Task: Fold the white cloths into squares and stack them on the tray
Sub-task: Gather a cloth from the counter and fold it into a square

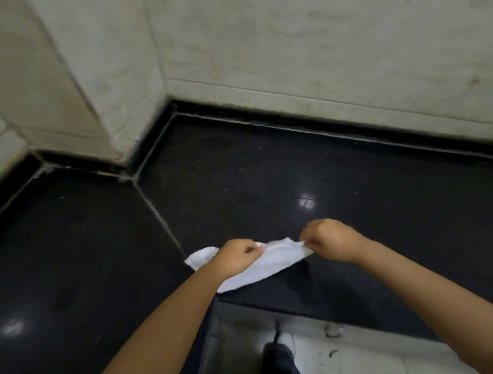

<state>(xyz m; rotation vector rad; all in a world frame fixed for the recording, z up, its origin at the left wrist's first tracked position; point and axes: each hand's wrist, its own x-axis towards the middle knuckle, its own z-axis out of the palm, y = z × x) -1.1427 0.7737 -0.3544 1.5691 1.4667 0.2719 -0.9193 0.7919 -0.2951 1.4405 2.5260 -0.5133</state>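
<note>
Both hands are pinching the top edge of a crumpled white cloth [274, 259]: the left hand [238, 255] at its 10 o'clock corner, the right hand [329, 239] at 2 o'clock, forearms reaching forward. The cloth is hanging over the glossy black stone surface [268, 186], near its front edge.

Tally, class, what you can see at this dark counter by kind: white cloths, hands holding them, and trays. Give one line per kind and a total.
White cloths: 1, the white cloth, held above the black counter
Hands: 2, left hand and right hand, both gripping it
Trays: 0 in view
Total: 3
</note>
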